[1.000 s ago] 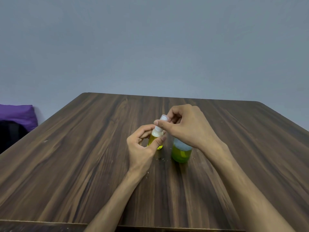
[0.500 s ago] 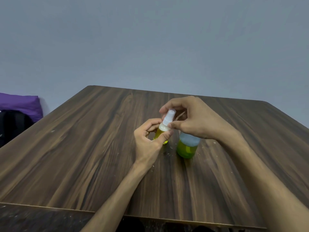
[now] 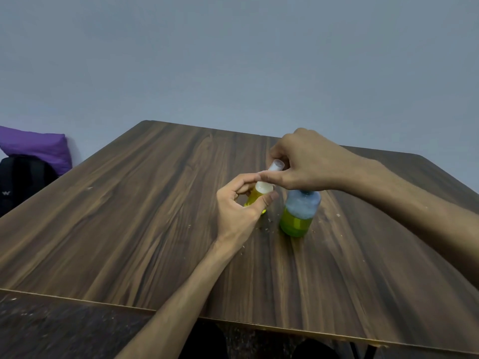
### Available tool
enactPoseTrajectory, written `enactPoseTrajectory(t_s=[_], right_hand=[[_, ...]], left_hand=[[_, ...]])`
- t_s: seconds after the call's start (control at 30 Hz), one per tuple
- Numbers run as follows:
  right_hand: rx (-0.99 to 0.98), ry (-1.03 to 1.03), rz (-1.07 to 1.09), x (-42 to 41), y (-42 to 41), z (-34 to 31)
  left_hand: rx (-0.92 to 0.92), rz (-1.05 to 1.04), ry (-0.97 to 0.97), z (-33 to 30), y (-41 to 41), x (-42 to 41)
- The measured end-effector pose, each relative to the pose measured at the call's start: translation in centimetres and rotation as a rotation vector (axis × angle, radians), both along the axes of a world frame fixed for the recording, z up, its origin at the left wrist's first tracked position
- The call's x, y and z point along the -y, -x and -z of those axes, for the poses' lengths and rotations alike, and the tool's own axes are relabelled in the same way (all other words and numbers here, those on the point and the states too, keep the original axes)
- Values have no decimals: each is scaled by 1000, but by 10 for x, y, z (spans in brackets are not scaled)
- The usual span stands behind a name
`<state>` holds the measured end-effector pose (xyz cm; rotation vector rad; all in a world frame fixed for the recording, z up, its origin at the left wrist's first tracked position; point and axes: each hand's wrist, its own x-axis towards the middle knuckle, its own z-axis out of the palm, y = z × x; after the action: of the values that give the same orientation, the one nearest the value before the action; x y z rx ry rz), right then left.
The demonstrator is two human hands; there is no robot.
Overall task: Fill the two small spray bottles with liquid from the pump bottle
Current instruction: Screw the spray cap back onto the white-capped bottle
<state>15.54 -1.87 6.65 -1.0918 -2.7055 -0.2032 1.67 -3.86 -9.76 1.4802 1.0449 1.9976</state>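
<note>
A small spray bottle (image 3: 255, 196) of yellow liquid is gripped by the left hand (image 3: 237, 211), its white cap (image 3: 275, 168) pinched by the right hand (image 3: 307, 164), left of the pump bottle (image 3: 299, 215).

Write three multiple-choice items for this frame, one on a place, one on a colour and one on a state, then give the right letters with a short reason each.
1. Where does the larger bottle stand?
A. on the wooden table, to the right of the small spray bottle
B. on the purple cushion
C. at the near left corner of the table

2. What colour is the liquid in the larger bottle?
A. red
B. yellow-green
C. dark blue

3. What is the left hand doing?
A. lying flat on the table
B. gripping the small spray bottle's body
C. hanging off the table edge

Answers:
1 A: it stands on the wood just right of the held bottle.
2 B: its lower part shows yellow-green under a pale upper part.
3 B: its fingers and thumb curl round the bottle while the right hand pinches the white spray top.
</note>
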Motion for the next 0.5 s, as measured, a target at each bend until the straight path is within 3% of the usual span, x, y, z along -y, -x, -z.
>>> enactPoseTrajectory(t_s=[0.13, 0.3, 0.4, 0.5], right_hand=[[-7, 26, -10, 4, -4, -5], [143, 74, -61, 2, -5, -15], [126, -21, 11, -2, 2, -6], [80, 30, 36, 4, 1, -12]], left_hand=[[-5, -6, 1, 1, 1, -1], [10, -9, -12, -2, -1, 1], [21, 5, -8, -1, 0, 0], [18, 3, -4, -1, 0, 0]])
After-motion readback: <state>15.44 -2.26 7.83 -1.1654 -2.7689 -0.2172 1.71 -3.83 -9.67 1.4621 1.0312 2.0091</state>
